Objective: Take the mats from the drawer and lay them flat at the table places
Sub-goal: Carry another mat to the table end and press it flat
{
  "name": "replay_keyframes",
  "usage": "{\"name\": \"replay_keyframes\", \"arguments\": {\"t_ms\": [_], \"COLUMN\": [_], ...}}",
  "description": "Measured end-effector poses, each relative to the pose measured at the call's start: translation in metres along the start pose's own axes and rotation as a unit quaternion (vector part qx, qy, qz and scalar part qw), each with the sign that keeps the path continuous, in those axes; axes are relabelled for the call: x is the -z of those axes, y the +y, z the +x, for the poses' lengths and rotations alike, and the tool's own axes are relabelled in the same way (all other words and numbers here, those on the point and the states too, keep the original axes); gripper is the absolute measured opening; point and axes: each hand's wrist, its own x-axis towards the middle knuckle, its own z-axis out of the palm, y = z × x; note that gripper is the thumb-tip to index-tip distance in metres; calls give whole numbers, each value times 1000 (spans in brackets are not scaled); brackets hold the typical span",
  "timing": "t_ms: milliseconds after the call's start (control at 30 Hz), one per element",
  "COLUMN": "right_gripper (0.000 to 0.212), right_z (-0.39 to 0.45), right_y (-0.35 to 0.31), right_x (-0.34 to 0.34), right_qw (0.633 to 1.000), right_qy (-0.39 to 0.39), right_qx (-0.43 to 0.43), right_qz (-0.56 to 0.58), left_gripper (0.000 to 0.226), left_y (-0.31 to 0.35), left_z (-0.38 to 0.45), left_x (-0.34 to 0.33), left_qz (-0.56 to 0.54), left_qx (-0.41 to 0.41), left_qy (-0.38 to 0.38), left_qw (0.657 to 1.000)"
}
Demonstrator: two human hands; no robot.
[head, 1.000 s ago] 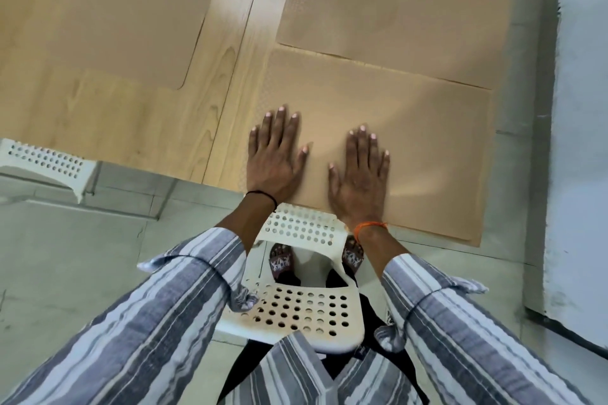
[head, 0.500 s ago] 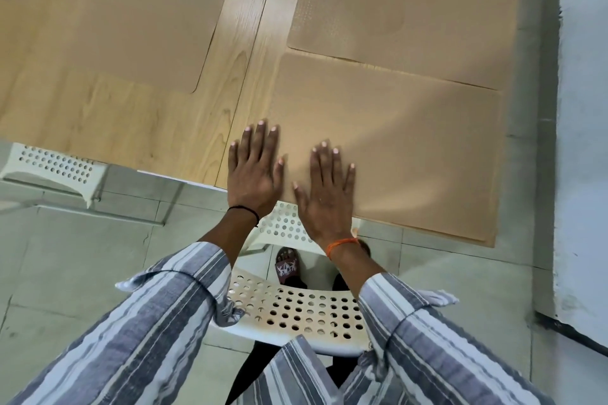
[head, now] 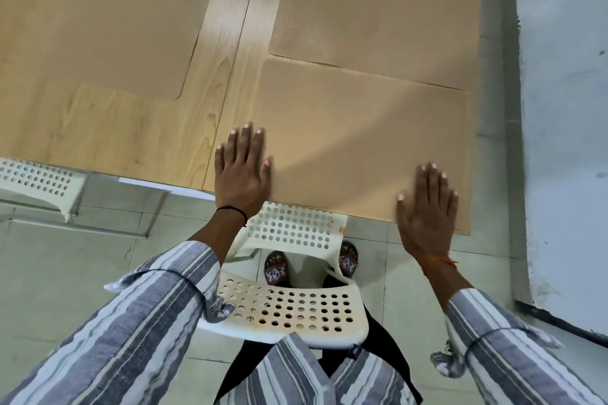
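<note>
Both hands flatten mat, long axis left-right.

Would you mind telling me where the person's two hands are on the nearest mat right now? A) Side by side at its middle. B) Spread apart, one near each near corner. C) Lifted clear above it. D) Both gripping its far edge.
B: the left hand lies flat at the near left corner of the nearest mat, and the right hand at its near right corner.
</note>
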Motion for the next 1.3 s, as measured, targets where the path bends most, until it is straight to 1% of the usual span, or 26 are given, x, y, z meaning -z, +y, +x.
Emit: {"name": "replay_keyframes", "arguments": {"t_ms": [167,300,400,467,533,600,667,733,867,1033,1167,1300], "right_gripper": [67,64,60,54,44,33,30,29,28,27,24,25], "right_z": [-3,-7,-7,-8,-12,-17,-24,-29,-42,-62,-81,-101], "right_y": [2,6,-3,-18,-41,-66,-91,-114,-153,-176,-185,-197], "right_x": [6,13,23,33,45,55,64,73,89,109,125,139], "right_qw": [1000,999,998,999,996,989,982,975,962,944,930,911], "right_qy": [4,10,14,25,36,37,27,11,12,-7,-29,-32], "right_qx": [-21,-53,-63,-40,-18,1,18,34,81,133,134,140], "right_qz": [10,3,4,13,75,143,188,220,261,303,341,386], "left_gripper": [60,60,58,52,47,40,33,28,23,23,23,22], "left_y": [-1,-4,-3,1,3,4,3,0,-9,-15,-13,-20], "left_z": [1,4,12,15,14,9,1,-6,-22,-41,-66,-97], "left_x": [7,22,35,48,64,77,90,100,119,141,157,172], "left_qz": [6,14,-14,-46,-91,-167,-234,-266,-292,-307,-328,-336], "left_qx": [-11,-35,-20,0,5,-6,-16,-36,-73,-89,-87,-85], "left_qy": [-12,-28,-57,-56,-42,-32,-31,-34,-31,-8,9,16], "left_qw": [1000,999,998,997,995,985,972,963,953,947,941,938]}}
